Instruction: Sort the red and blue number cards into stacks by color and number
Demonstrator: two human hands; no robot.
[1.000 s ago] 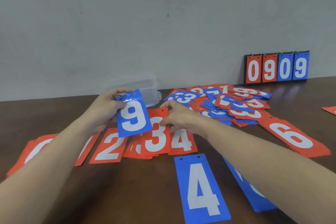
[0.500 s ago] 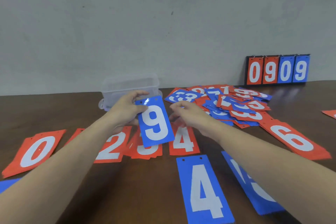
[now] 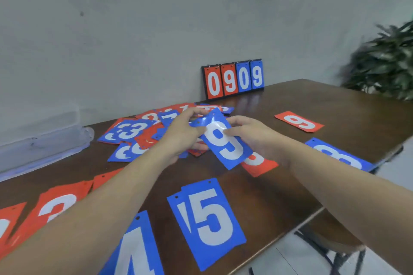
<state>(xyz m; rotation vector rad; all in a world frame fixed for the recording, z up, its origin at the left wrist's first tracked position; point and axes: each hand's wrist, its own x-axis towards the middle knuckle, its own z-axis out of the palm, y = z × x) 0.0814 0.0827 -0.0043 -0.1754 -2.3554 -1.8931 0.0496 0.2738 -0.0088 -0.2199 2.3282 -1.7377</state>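
Note:
A blue 9 card [image 3: 225, 140] hangs above the table between both hands. My left hand [image 3: 181, 134] pinches its upper left edge. My right hand [image 3: 252, 134] holds its right edge with curled fingers. Behind them lies a mixed pile of red and blue cards [image 3: 138, 131]. Sorted cards lie nearer me: a blue 5 stack [image 3: 207, 219], a blue 4 [image 3: 134, 250], a red 3 [image 3: 53, 207]. A red card [image 3: 259, 163] peeks out under the held 9. To the right lie a red 6 [image 3: 299, 121] and a blue 8 [image 3: 339, 156].
A scoreboard reading 0909 [image 3: 233, 78] leans on the wall at the back. A clear plastic box [image 3: 42, 140] stands at the left. The table's right edge [image 3: 312, 212] runs diagonally, with a stool [image 3: 330, 239] below it and a plant [image 3: 384, 62] beyond.
The view has swung to the right. The blue 9 has travelled right with my left hand, and my right hand has taken hold of its right edge.

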